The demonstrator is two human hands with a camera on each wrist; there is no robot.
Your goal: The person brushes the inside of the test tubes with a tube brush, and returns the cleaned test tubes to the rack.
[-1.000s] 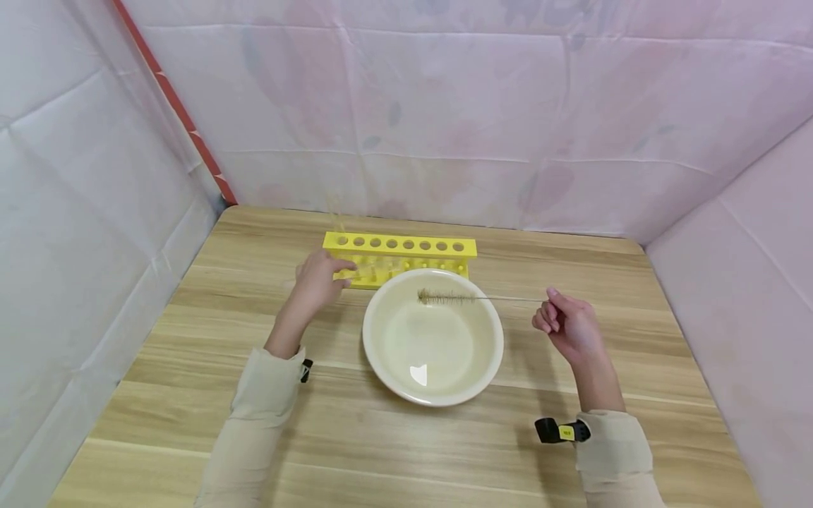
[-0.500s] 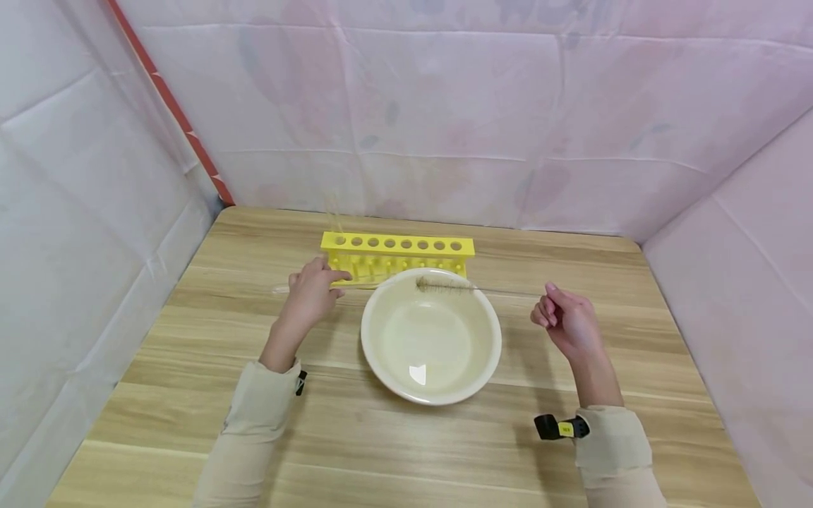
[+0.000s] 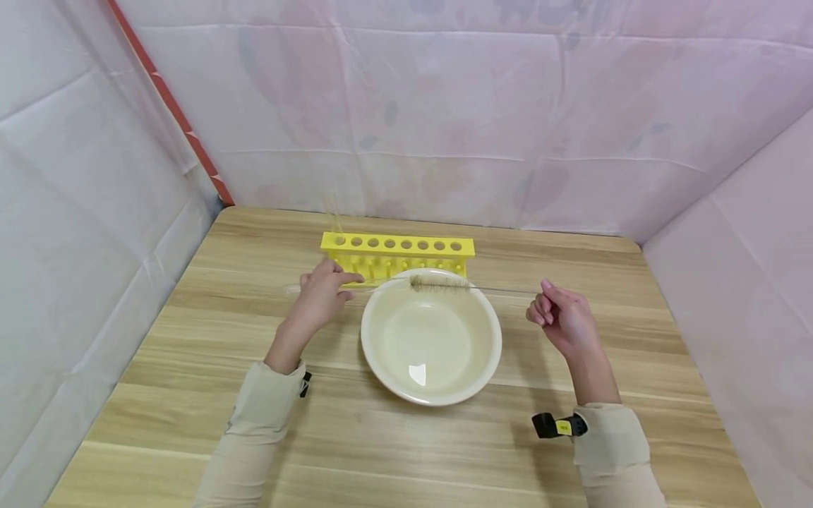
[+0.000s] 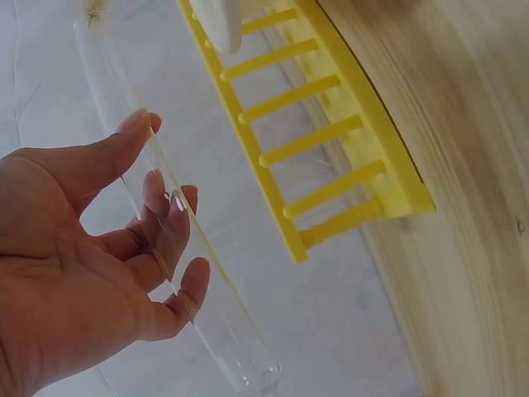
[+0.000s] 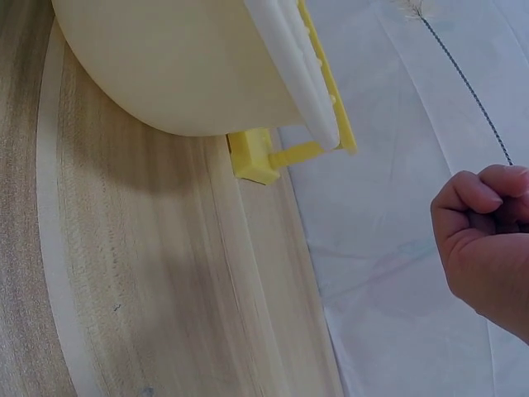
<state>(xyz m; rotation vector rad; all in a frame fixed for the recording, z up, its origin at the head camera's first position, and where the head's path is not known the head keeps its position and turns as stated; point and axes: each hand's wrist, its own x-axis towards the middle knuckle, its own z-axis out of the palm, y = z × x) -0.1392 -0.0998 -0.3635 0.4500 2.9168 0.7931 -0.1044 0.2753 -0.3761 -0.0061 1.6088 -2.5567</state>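
My left hand [image 3: 320,296] holds a clear glass test tube [image 4: 227,331] between thumb and fingers, its rounded end past the little finger in the left wrist view. Over on the right, my right hand [image 3: 564,317] pinches the twisted wire handle [image 5: 469,83] of a test tube brush [image 3: 438,283]. The brush lies almost level above the far part of a cream basin [image 3: 370,346], bristles pointing left. Its bristle tip [image 4: 92,11] is right at the tube's mouth, and tube and brush are roughly in line.
Behind the basin is a yellow test tube rack [image 3: 399,245] with a row of holes and pegs. One clear tube [image 3: 333,214] stands in its leftmost hole. The wooden table [image 3: 406,458] is bounded by draped cloth walls [image 3: 444,106] at the back and sides.
The tube in my left hand has swung to nearly level, its mouth facing the brush. My right hand has brought the brush slightly left and farther from me.
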